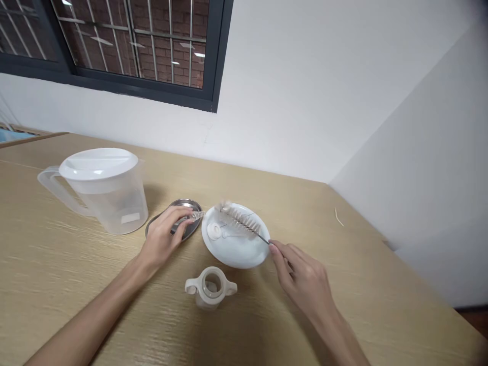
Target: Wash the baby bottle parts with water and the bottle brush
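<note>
My right hand pinches the thin wire handle of a bottle brush, whose pale bristles are over a white plate. In my left hand, between thumb and fingertips, is a small clear ridged piece; its exact kind is unclear. That hand is above an oval metal tray and partly hides it. On the plate are a white ring-shaped part and a thin part that is hard to make out. A clear baby bottle with two white handles stands upright and uncapped, nearer to me.
A clear plastic pitcher with a white lid stands at the left, its handle pointing left. A thin pale strip lies on the wooden table at the right. The wall and a barred window rise behind.
</note>
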Demonstrator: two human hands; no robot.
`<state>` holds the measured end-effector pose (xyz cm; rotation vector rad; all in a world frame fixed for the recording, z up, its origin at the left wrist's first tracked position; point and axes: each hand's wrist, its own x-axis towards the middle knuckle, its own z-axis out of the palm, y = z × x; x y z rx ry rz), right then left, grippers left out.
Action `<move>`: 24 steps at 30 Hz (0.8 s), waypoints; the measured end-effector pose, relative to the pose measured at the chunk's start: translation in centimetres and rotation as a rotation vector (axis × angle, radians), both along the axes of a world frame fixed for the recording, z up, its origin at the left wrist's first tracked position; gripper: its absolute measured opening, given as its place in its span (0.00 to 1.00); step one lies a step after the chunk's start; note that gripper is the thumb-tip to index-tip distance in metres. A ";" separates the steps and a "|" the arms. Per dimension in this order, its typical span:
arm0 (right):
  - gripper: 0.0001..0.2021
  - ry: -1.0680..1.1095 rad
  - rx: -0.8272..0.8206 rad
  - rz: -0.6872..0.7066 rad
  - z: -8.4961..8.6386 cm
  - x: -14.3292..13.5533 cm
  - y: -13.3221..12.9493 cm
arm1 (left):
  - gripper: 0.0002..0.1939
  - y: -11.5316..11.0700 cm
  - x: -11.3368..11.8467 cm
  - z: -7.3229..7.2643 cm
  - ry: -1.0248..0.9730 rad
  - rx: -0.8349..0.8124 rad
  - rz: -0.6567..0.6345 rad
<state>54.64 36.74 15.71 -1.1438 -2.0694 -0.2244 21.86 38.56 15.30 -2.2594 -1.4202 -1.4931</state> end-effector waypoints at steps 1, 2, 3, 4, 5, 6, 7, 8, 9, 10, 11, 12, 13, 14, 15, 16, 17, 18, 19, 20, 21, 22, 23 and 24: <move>0.10 0.037 -0.003 0.015 0.1 0.0 -0.1 | 0.09 0.0 -0.1 0.1 0.012 0.012 -0.008; 0.10 0.075 -0.006 0.036 0.2 -0.1 -0.2 | 0.09 0.0 -0.1 0.1 0.030 0.025 -0.020; 0.09 0.106 -0.010 0.060 0.3 -0.2 -0.3 | 0.10 0.0 -0.2 0.1 0.049 0.036 -0.035; 0.09 0.125 -0.015 0.083 0.3 -0.3 -0.4 | 0.10 0.0 -0.2 0.1 0.069 0.046 -0.052; 0.10 0.130 -0.018 0.104 0.3 -0.5 -0.5 | 0.11 0.0 -0.2 0.0 0.087 0.056 -0.070; 0.10 0.122 -0.021 0.118 0.3 -0.5 -0.6 | 0.12 0.0 -0.3 0.0 0.103 0.067 -0.084; 0.10 0.100 -0.022 0.124 0.3 -0.6 -0.6 | 0.12 0.0 -0.3 -0.1 0.115 0.081 -0.096; 0.10 0.072 -0.021 0.121 0.2 -0.6 -0.5 | 0.13 -0.1 -0.3 -0.1 0.124 0.097 -0.105; 0.10 0.044 -0.018 0.109 0.1 -0.5 -0.4 | 0.14 -0.1 -0.4 -0.1 0.131 0.112 -0.112; 0.10 0.021 -0.015 0.094 0.0 -0.4 -0.3 | 0.15 -0.1 -0.4 -0.1 0.136 0.124 -0.117; 0.10 0.011 -0.010 0.080 0.0 -0.3 -0.2 | 0.15 -0.1 -0.5 -0.1 0.138 0.133 -0.117; 0.09 0.017 -0.005 0.071 0.0 -0.2 -0.1 | 0.15 -0.2 -0.5 -0.1 0.139 0.137 -0.118; 0.09 0.038 -0.002 0.071 0.1 -0.2 -0.1 | 0.15 -0.2 -0.6 -0.1 0.140 0.138 -0.120; 0.09 0.067 -0.002 0.079 0.2 -0.1 -0.1 | 0.15 -0.2 -0.6 -0.1 0.140 0.139 -0.122; 0.09 0.095 -0.003 0.093 0.3 -0.1 -0.2 | 0.15 -0.2 -0.6 -0.1 0.139 0.140 -0.128; 0.09 0.118 -0.004 0.111 0.5 -0.2 -0.3 | 0.15 -0.2 -0.7 0.0 0.138 0.145 -0.134; 0.09 0.133 -0.002 0.132 0.6 -0.2 -0.4 | 0.15 -0.2 -0.7 0.0 0.137 0.151 -0.141; 0.10 0.140 0.001 0.152 0.7 -0.3 -0.5 | 0.15 -0.3 -0.7 0.0 0.136 0.157 -0.147; 0.10 0.138 0.006 0.171 0.7 -0.4 -0.6 | 0.15 -0.3 -0.7 0.0 0.135 0.161 -0.151; 0.10 0.131 0.012 0.187 0.8 -0.5 -0.6 | 0.15 -0.3 -0.7 0.0 0.134 0.161 -0.156; 0.10 0.121 0.017 0.198 0.8 -0.6 -0.7 | 0.16 -0.4 -0.7 0.1 0.133 0.161 -0.162; 0.10 0.109 0.019 0.200 0.8 -0.6 -0.6 | 0.16 -0.4 -0.7 0.1 0.132 0.159 -0.168; 0.10 0.095 0.020 0.196 0.7 -0.5 -0.6 | 0.17 -0.5 -0.7 0.1 0.131 0.154 -0.174; 0.10 0.082 0.023 0.184 0.7 -0.4 -0.5 | 0.17 -0.5 -0.7 0.1 0.129 0.152 -0.180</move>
